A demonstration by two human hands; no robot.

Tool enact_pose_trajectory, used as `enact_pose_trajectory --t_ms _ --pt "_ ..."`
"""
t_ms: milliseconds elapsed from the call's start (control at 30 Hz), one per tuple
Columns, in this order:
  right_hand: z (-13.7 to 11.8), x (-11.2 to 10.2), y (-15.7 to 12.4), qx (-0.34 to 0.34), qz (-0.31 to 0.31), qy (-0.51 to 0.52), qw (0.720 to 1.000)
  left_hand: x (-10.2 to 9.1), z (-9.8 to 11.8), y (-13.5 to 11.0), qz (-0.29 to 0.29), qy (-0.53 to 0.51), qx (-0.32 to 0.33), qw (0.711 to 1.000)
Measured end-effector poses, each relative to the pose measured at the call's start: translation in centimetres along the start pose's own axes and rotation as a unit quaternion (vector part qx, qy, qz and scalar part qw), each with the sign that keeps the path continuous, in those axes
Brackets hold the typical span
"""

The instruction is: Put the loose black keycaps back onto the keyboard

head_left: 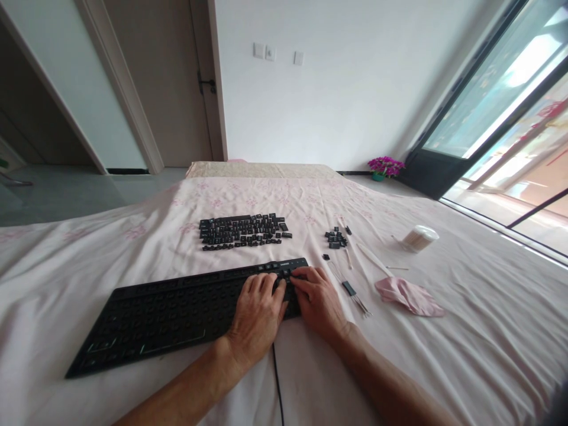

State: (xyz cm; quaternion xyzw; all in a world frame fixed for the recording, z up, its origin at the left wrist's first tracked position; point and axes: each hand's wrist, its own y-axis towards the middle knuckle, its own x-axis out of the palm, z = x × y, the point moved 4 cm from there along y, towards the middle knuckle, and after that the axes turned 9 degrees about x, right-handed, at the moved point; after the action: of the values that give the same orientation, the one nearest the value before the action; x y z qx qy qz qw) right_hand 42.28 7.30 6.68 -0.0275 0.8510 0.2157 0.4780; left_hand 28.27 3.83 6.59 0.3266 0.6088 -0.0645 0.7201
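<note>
Resting on the keyboard (168, 310), left hand (257, 310) and right hand (320, 299) curl fingers, whether clamped I cannot tell; it seems light, stiff, best held by its edges

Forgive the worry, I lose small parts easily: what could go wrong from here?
The lone keycap near the smaller keycap pile could slip into a fold of the wrinkled cloth.

The larger keycap group lies just beyond the keyboard, so a shove from the left hand or right hand might scatter its rows.

The cable seems to come from the keyboard, so a snag might tug it.
</note>
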Motion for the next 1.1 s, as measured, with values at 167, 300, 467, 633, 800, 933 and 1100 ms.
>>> enact_pose_trajectory --t_ms 167,300,467,633,800,933,1100 --pt "0.6 0.4 0.0 -0.007 -0.003 0.034 0.999 0.0 -0.2 -0.2 0.006 -0.010 -0.002 1.000" --pt "0.8 0.4 0.0 -0.020 -0.003 0.067 0.998 -0.1 -0.2 -0.3 0.012 -0.024 -0.003 1.000" --pt "1.0 0.5 -0.1 -0.030 0.001 0.101 0.994 -0.1 -0.5 -0.2 0.019 -0.046 -0.001 0.999" --pt "1.6 0.8 0.3 0.042 0.051 0.121 0.990 -0.2 -0.6 -0.5 0.031 -0.065 0.006 0.997" --pt "1.3 0.7 0.6 0.114 0.073 0.061 0.989 -0.1 -0.3 -0.8 0.028 -0.056 0.006 0.998" --pt "0.9 0.9 0.7 0.106 0.072 0.034 0.991 0.0 -0.1 -0.7 0.023 -0.045 0.010 0.999" --pt "1.3 1.3 0.7 0.121 0.044 0.026 0.991 0.2 0.0 -0.4 0.019 -0.037 0.019 0.999"
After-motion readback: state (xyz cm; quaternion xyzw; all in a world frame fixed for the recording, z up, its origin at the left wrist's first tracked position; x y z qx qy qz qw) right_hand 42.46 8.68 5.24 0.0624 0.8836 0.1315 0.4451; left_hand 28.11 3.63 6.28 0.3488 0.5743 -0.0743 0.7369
